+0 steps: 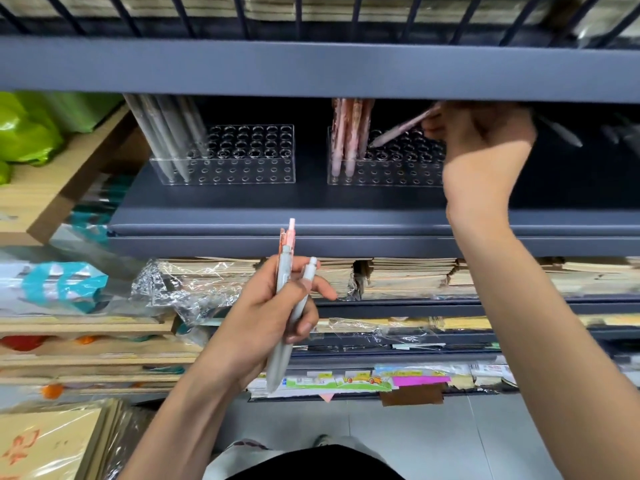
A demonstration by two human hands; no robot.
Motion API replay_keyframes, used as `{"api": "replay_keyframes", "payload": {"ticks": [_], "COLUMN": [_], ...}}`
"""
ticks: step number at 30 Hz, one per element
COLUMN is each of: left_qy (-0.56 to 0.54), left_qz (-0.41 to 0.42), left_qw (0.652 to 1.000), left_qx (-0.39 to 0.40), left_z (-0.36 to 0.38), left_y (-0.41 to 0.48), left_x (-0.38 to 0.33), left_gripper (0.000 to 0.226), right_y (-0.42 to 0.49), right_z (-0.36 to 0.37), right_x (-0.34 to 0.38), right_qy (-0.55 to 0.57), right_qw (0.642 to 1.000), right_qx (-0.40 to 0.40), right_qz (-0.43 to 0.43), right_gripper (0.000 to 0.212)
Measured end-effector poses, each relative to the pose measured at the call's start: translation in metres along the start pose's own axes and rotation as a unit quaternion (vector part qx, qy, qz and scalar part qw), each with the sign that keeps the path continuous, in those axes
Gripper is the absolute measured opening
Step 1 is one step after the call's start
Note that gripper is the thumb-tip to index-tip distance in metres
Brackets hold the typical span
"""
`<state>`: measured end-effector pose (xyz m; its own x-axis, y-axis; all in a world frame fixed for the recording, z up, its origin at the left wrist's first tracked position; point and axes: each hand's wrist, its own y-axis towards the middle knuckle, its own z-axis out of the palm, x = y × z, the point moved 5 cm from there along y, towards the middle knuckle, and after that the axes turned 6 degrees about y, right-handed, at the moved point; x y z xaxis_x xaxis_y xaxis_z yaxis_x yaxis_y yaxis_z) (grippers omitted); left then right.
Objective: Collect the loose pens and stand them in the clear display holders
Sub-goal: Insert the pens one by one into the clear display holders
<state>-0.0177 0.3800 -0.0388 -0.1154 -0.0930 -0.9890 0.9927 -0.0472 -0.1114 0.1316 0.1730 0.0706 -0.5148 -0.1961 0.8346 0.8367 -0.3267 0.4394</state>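
- Grey metal shelving (242, 220), stationery stock; wrapped paper stacks (408, 275) on the tier just behind the left hand.
- Right hand (485, 143) raised under the upper shelf, fingers pinching a pink pen (398, 129). Pen tilted, tip down at the top holes of the right clear holder (388, 169), just left of the hand. Seated or not, cannot tell.
- Pink pens (349, 140) stand at that holder's left end.
- Left hand (263, 320) lower, curled round a bundle of pens (284, 265), grey and pink, clickers up.
- Left clear holder (242, 168) above the left hand; grey pens (166, 133) lean at its left end.
- Loose grey pens (561, 133) lie right of the right hand.
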Motion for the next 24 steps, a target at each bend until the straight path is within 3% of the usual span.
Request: {"api": "replay_keyframes", "payload": {"ticks": [4,8,11,13,20,22,24], "left_qy": [0.012,-0.021,-0.043,-0.044,-0.067,-0.069,-0.064], "left_qz": [0.012,-0.003,-0.019,-0.020,-0.015,-0.013,-0.009], "left_qw": [1.000,1.000,0.999,0.999,0.997,0.997,0.998], "left_qx": [0.006,0.010,0.006,0.002,-0.027,-0.026,-0.025], "left_z": [-0.002,-0.006,-0.011,-0.014,-0.020,-0.020,-0.021], "left_y": [-0.005,-0.011,-0.014,-0.015,-0.018,-0.019,-0.018], "left_x": [-0.001,0.002,0.007,0.008,0.011,0.011,0.009], "left_gripper": [0.020,0.023,0.025,0.023,0.021,0.021,0.021], "right_y": [0.004,0.015,0.016,0.017,0.019,0.021,0.015], "right_z": [0.019,0.040,0.053,0.058,0.061,0.055,0.043], "right_x": [-0.007,-0.011,-0.010,-0.011,-0.017,-0.018,-0.012], "right_qy": [-0.190,-0.296,-0.401,-0.429,-0.422,-0.371,-0.317], "right_qw": [0.980,0.949,0.900,0.884,0.890,0.916,0.942], "right_qx": [0.049,0.099,0.131,0.147,0.148,0.147,0.112], "right_qz": [-0.030,-0.037,-0.110,-0.113,-0.091,-0.034,-0.018], "right_gripper": [0.012,0.051,0.047,0.048,0.046,0.041,0.020]}}
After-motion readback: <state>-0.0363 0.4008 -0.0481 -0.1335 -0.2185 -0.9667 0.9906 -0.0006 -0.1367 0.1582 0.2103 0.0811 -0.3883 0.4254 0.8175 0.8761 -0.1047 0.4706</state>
